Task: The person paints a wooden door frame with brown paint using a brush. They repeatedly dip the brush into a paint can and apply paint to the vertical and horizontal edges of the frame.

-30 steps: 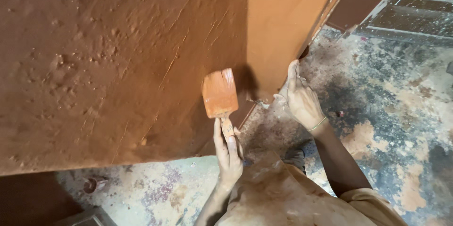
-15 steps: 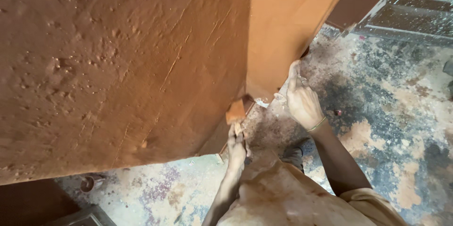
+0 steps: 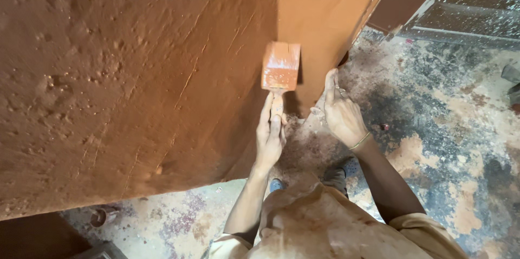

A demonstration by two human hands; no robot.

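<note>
The left hand (image 3: 270, 139) is closed around the handle of a wide paintbrush (image 3: 280, 67), whose bristles lie on the brown wall (image 3: 135, 75). The right hand (image 3: 342, 114) pinches a small pale scrap against the wall corner, above the stained floor (image 3: 460, 123).

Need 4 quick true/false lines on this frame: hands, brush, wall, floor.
1. The left hand grips a wide flat paintbrush coated in orange-brown paint. True.
2. The brush's bristles point down at the floor. False: they point up, against the rough orange-brown wall.
3. The right hand holds a second brush. False: it holds no brush and rests at the wall's corner edge.
4. The grey concrete floor is blotched with paint stains. True.
</note>
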